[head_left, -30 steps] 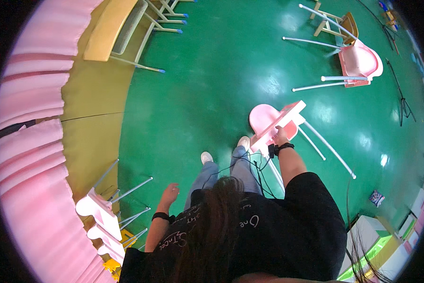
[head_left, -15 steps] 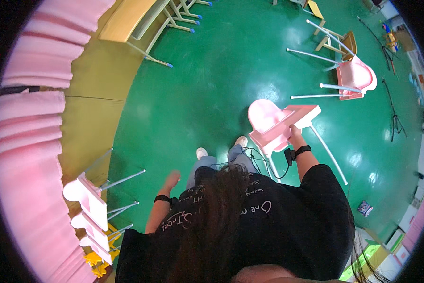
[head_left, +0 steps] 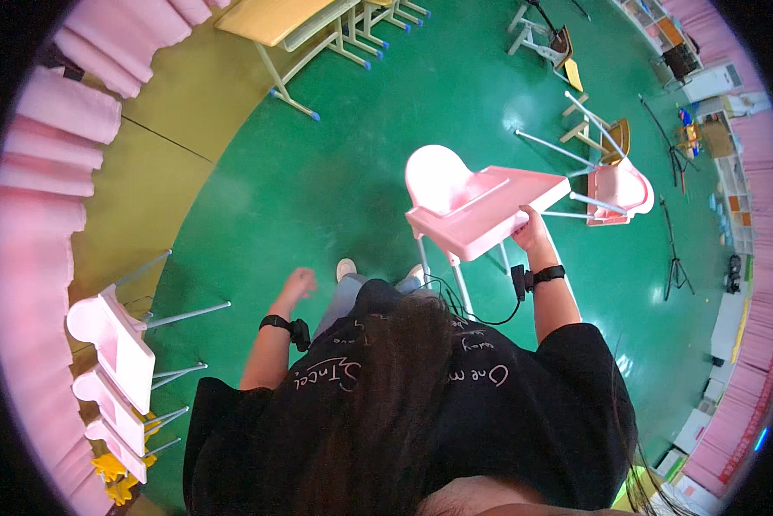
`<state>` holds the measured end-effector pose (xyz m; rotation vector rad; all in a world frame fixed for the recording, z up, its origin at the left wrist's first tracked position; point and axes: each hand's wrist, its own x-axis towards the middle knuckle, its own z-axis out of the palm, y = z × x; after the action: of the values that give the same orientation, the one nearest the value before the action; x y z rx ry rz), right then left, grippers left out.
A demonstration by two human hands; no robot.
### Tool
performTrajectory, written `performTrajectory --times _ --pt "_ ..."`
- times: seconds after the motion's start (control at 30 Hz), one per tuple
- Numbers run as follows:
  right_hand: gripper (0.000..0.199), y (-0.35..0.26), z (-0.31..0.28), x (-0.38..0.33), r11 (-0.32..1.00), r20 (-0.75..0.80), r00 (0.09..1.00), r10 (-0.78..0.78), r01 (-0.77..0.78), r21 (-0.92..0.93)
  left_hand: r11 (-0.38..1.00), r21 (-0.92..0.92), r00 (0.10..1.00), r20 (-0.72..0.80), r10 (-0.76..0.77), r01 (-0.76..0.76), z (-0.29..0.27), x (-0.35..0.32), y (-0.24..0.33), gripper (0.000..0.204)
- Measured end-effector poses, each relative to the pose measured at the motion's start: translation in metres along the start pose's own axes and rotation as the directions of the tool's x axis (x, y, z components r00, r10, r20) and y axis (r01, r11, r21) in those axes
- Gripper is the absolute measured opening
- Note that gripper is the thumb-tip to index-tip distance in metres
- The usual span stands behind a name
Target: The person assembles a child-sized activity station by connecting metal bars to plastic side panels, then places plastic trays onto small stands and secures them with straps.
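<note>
A pink high chair (head_left: 441,176) with pale metal legs is held in front of me, slightly to the right. My right hand (head_left: 531,232) grips the near right edge of its tray (head_left: 507,202), fingers wrapped round the rim. At my left side hangs my left hand (head_left: 299,284), holding nothing, its fingers loosely bent and a little apart. Beyond the held chair, another pink high chair (head_left: 619,193) lies tipped over, its legs pointing left. Along the left side stands a row of several pale pink high chairs (head_left: 128,365).
Wooden desks (head_left: 283,17) stand at the far left, and a wooden chair (head_left: 614,138) is behind the tipped high chair. Black tripods (head_left: 674,267) stand on the green floor (head_left: 318,172) at right. Pink curtains (head_left: 38,249) line the left wall; yellow shapes (head_left: 116,473) lie low left.
The held high chair has swung left and up in view, showing more of its tray top. My left hand has moved forward. The surroundings have shifted as my head turned.
</note>
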<state>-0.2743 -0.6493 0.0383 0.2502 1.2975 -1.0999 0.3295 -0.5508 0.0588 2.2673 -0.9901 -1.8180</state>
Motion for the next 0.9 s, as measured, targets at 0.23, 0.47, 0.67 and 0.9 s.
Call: performTrajectory --times 0.23,0.47,0.67,0.9 --pt "0.045 -0.015 0.087 -0.044 0.998 0.033 0.999 -0.041 0.04 0.038 0.998 -0.062 0.999 0.037 -0.016 0.018 -0.039 0.021 0.001 0.027" --pt "0.042 0.015 0.095 -0.05 0.99 0.103 0.99 -0.101 0.09 0.11 0.991 -0.07 0.984 0.123 0.126 -0.119 -0.038 0.046 0.024 0.023" --pt "0.045 0.04 0.089 -0.061 0.963 0.034 0.975 -0.217 0.209 0.169 0.984 -0.041 0.956 0.231 0.178 -0.173 -0.017 0.06 0.071 0.023" --pt "0.032 0.052 0.039 -0.084 0.895 -0.22 0.869 -0.442 0.442 -0.052 0.953 0.19 0.902 0.409 0.14 -0.235 0.004 0.102 0.113 0.027"
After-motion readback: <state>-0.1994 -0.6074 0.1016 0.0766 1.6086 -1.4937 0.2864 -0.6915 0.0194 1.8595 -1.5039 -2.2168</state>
